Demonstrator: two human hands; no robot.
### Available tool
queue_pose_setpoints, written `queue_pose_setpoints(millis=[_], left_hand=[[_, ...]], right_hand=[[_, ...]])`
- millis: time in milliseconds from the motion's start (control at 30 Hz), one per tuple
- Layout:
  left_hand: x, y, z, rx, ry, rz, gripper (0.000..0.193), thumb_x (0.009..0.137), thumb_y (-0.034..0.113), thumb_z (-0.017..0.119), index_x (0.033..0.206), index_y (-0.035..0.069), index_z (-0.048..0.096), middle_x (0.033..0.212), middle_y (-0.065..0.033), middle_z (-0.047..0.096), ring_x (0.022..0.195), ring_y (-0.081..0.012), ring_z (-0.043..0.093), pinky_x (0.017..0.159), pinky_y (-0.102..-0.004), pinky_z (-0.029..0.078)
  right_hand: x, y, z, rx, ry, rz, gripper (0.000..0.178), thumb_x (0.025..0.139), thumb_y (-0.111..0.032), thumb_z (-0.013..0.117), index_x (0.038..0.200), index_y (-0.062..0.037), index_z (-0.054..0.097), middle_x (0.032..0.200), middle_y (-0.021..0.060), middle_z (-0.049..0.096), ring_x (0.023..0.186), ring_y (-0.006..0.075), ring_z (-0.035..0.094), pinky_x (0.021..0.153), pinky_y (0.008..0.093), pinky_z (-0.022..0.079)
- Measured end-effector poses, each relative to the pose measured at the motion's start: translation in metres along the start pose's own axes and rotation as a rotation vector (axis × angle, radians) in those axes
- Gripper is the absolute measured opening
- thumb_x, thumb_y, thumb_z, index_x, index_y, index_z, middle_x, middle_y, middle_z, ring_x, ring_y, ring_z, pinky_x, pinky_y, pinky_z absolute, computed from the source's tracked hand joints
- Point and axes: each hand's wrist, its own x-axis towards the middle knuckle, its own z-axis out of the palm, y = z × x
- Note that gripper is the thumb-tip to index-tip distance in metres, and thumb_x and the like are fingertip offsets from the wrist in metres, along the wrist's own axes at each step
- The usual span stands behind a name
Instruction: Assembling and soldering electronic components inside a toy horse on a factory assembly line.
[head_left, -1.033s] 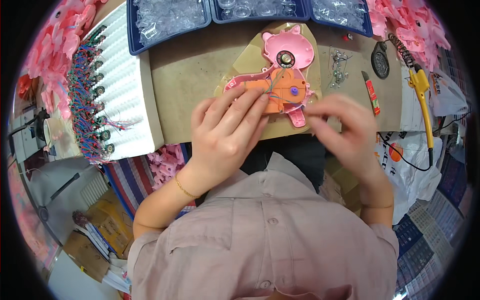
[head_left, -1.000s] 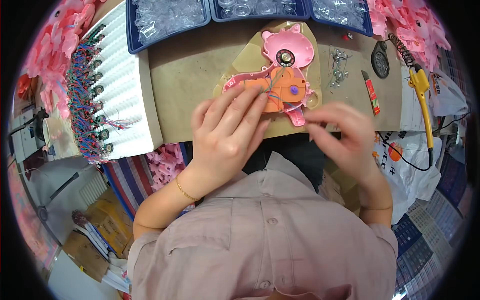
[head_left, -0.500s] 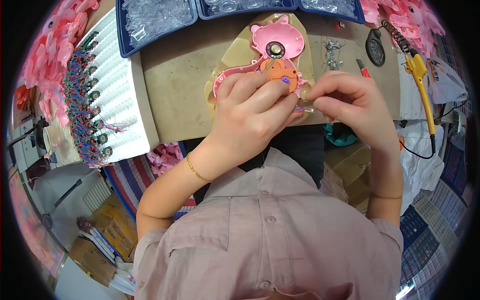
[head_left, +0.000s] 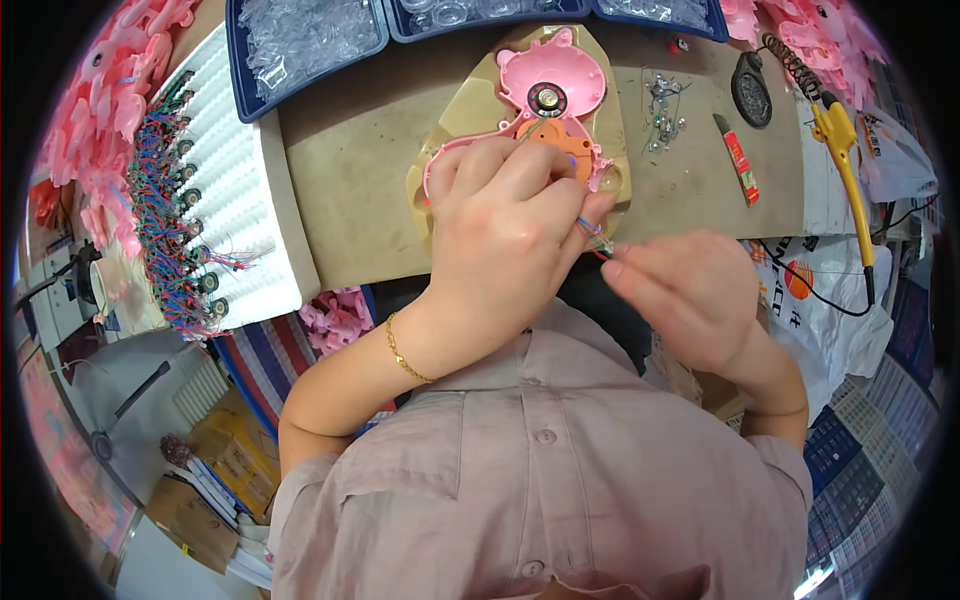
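My left hand (head_left: 505, 220) lies over the lower part of a pink plastic toy shell (head_left: 555, 65), its fingers bent and closed round thin coloured wires (head_left: 592, 235). Close beside it, my right hand (head_left: 690, 290) pinches the free end of those wires near a small dark tip; motion blurs this hand slightly. The shell rests in a tan moulded holder (head_left: 470, 95). Inside sit a round black speaker (head_left: 548, 100) and an orange piece (head_left: 568, 138), partly hidden by my left fingers.
Blue bins (head_left: 390, 40) of clear plastic parts line the back. At left, a white foam tray (head_left: 270, 220) carries wired speakers (head_left: 190, 190). To the right are small wired parts (head_left: 663, 110), a red slim tool (head_left: 740, 160), a black oval stand (head_left: 752, 92) and a yellow soldering iron (head_left: 840, 160).
My right hand has moved down and toward me, from beside the shell to below the bench edge. The wires now stretch down from my left fingers. The red tool is uncovered.
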Motion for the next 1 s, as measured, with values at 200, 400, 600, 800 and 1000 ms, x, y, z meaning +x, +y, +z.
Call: queue_pose_setpoints(millis=[200,400,600,800,1000], left_hand=[[0.002,-0.007,-0.01,-0.097,-0.126,0.119,0.012,0.065,0.018,0.074,0.071,0.014,0.064,0.076,0.002,0.053,0.081,-0.02,0.053,0.079,-0.0375,0.038],[-0.001,-0.008,-0.004,0.063,-0.024,0.236,0.014,0.064,0.019,0.074,0.068,0.013,0.062,0.077,0.0019,0.052,0.081,-0.0194,0.052,0.082,-0.0376,0.039],[0.002,-0.002,-0.008,0.04,-0.18,0.212,0.014,0.067,0.021,0.073,0.073,0.013,0.063,0.082,0.0018,0.055,0.083,-0.0184,0.052,0.084,-0.038,0.039],[-0.004,-0.014,-0.014,-0.108,-0.032,0.246,0.016,0.077,0.022,0.069,0.089,0.012,0.068,0.103,0.0004,0.065,0.094,-0.0195,0.057,0.086,-0.0378,0.04],[-0.032,-0.043,-0.033,-0.122,-0.054,0.057,0.022,0.081,0.024,0.069,0.099,0.011,0.068,0.102,-0.0012,0.068,0.092,-0.0174,0.06,0.079,-0.0305,0.042]], right_hand=[[0.002,0.013,0.005,0.644,0.07,0.786,0.013,0.08,0.002,0.065,0.093,0.0002,0.066,0.09,0.0058,0.063,0.078,0.0159,0.058,0.065,0.0248,0.044],[0.007,0.017,0.005,0.694,0.104,0.659,0.01,0.079,0.001,0.066,0.089,0.0005,0.065,0.087,0.0052,0.062,0.077,0.0133,0.057,0.067,0.0242,0.043],[0.016,0.017,0.0,0.495,-0.012,0.462,0.01,0.079,0.0,0.066,0.089,0.0009,0.065,0.086,0.0051,0.063,0.079,0.0119,0.058,0.069,0.0258,0.044],[0.009,0.027,0.008,0.67,0.0,0.745,0.011,0.081,-0.002,0.065,0.09,0.0023,0.066,0.086,0.0038,0.063,0.077,0.0106,0.056,0.067,0.0236,0.043],[0.003,0.042,0.017,0.475,0.027,0.789,0.011,0.08,-0.004,0.066,0.09,0.0013,0.063,0.083,0.0037,0.062,0.074,0.0109,0.054,0.066,0.0243,0.042]])
